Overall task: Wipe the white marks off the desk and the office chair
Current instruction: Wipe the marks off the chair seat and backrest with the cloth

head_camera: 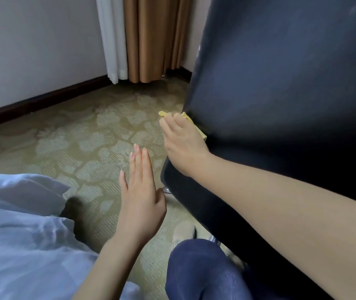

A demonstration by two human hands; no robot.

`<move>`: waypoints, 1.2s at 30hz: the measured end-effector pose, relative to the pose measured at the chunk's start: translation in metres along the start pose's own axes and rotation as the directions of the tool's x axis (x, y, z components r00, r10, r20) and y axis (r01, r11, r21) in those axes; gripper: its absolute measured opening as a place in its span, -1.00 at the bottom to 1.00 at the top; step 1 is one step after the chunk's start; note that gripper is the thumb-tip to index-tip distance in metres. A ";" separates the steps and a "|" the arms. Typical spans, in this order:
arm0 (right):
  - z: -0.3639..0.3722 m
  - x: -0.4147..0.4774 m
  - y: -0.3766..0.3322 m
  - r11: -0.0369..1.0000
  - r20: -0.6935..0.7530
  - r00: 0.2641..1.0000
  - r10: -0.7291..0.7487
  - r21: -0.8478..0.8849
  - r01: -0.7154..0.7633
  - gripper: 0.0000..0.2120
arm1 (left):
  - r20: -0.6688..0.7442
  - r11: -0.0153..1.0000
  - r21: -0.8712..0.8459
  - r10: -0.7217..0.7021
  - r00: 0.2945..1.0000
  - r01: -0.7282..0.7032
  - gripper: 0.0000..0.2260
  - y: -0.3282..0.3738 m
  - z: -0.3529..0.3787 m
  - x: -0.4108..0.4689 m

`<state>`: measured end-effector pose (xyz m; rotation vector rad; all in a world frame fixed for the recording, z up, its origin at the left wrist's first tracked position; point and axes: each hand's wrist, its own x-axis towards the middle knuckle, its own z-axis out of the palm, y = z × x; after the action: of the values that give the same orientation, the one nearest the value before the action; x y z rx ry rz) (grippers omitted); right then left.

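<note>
The dark office chair [281, 83] fills the right of the view, its back turned towards me. My right hand [183, 144] grips a yellow cloth [189, 118] and presses it against the left edge of the chair back. Faint white marks [199, 50] show higher up along that same edge. My left hand [140, 187] hovers over the carpet left of the chair with straight fingers and holds nothing. The desk is out of view.
Patterned green carpet [86, 137] covers the floor. A white wall with a dark skirting board [43, 98] runs along the left, and brown and white curtains [146, 40] hang at the back. My knee in blue trousers [201, 271] and a light garment [21, 234] lie below.
</note>
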<state>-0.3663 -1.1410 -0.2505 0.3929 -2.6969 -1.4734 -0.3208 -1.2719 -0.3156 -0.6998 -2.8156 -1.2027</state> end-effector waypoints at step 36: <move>0.021 -0.194 0.053 0.968 -0.359 0.924 -0.129 0.156 0.196 -0.62 | 0.238 0.952 0.151 0.225 0.945 -0.265 -0.25 0.110 -0.073 -0.005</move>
<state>-0.1924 -1.0492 -0.2014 0.8224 -2.5685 -1.0541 -0.2847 -1.2571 -0.1895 -1.1939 -2.8419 -0.8656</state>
